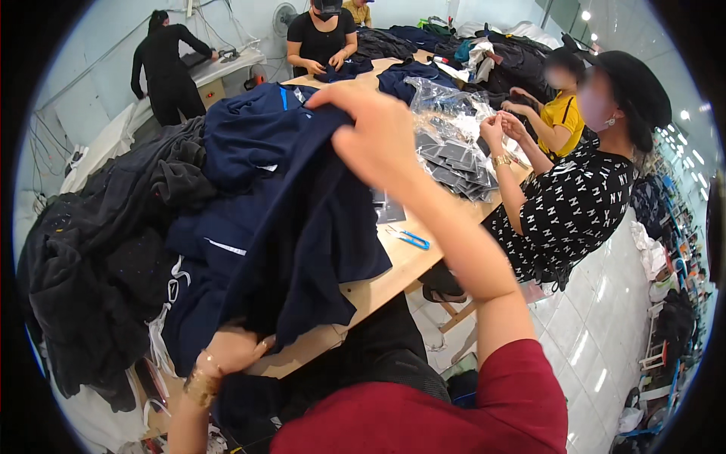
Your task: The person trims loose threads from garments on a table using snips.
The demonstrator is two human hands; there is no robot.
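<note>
A navy blue garment hangs raised over the near table edge, stretched between my two hands. At its upper end my right hand is closed, thumb and fingers pinching the cloth. Lower down, my left hand is closed on the bottom edge, some of its fingers hidden by the fabric. Under and behind the garment lies more navy clothing with small white labels and a blue strip. Blue-handled thread snips rest on the wooden table to the right of the garment.
Dark grey garments are heaped on the left, with white cords beside them. Clear plastic and dark tags lie farther along the table. A person in a black hat sits close on the right; other people work beyond.
</note>
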